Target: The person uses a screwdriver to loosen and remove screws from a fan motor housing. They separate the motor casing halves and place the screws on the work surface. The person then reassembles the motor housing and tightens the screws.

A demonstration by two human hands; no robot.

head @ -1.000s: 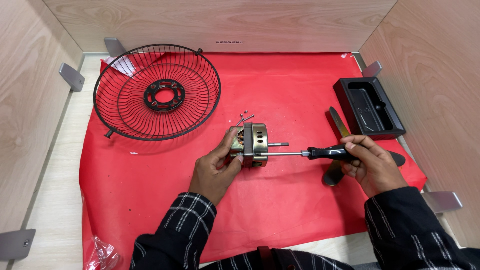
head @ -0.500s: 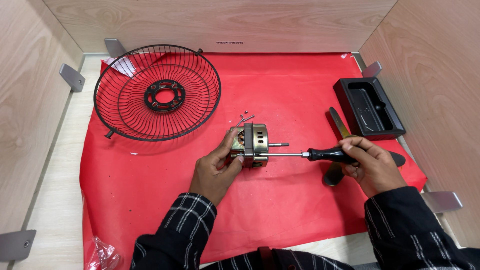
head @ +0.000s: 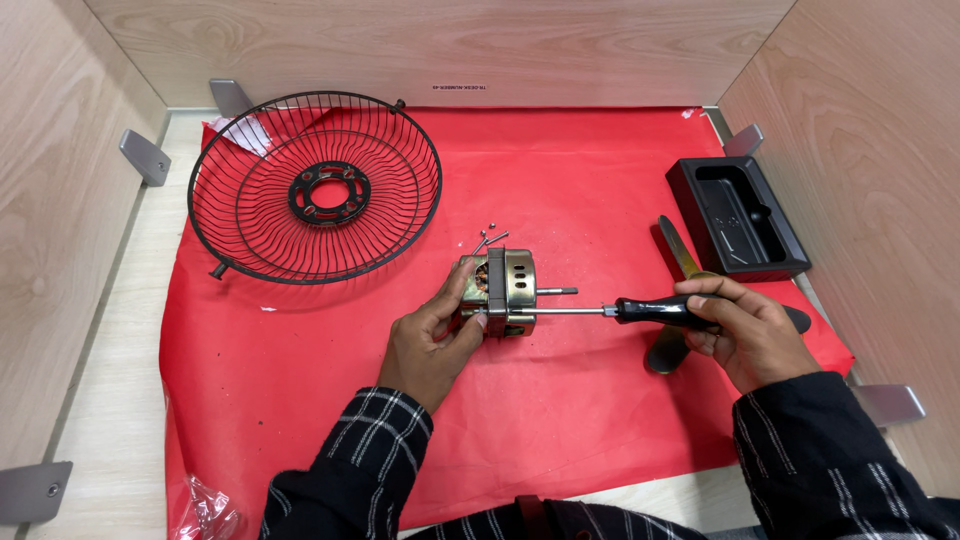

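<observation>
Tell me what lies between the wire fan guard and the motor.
In the head view, a few small loose screws lie on the red cloth between the fan guard and the motor.

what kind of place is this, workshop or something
Probably a small repair or assembly bench: a red mat walled by wooden panels, a wire fan guard set aside, and a fan motor being worked on with a screwdriver.
</observation>
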